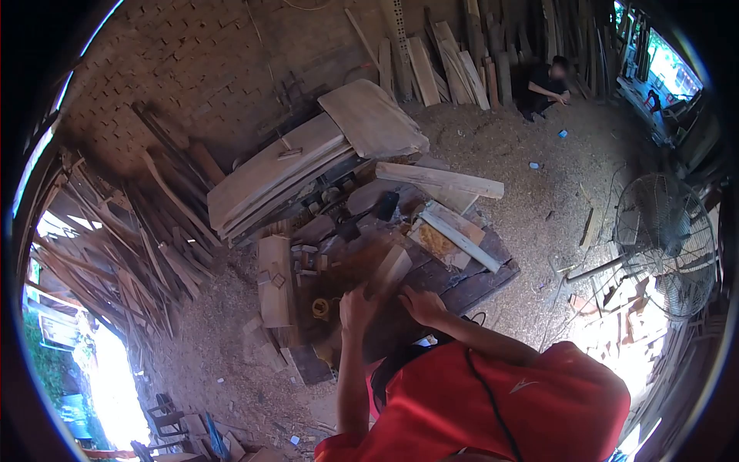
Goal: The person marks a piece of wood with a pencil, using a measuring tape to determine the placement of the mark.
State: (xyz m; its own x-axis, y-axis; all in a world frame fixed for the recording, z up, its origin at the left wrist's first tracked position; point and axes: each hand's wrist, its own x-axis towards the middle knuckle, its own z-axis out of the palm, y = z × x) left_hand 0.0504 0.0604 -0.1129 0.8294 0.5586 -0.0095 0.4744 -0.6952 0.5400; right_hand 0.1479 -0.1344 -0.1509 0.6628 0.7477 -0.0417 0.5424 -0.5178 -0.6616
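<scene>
A pale wooden block [393,266] lies slanting away from me over the dark workbench [481,279]. Its near end sits between my hands. My left hand [356,309] is closed on the block's left side near that end. On the right, the fingers of my right hand [423,306] are bent in against the block's near right edge; their tips are small and blurred. Left of my left hand is a yellow round thing [320,309], perhaps a tape roll. Several small wood pieces [309,260] lie beyond it.
Wide planks [281,165] are stacked beyond the bench. A long pale strip [460,240] lies on its right part. A light board [275,289] stands to the left. A caged fan [666,242] is at right. Another person [545,86] squats by the far wall, near leaning boards.
</scene>
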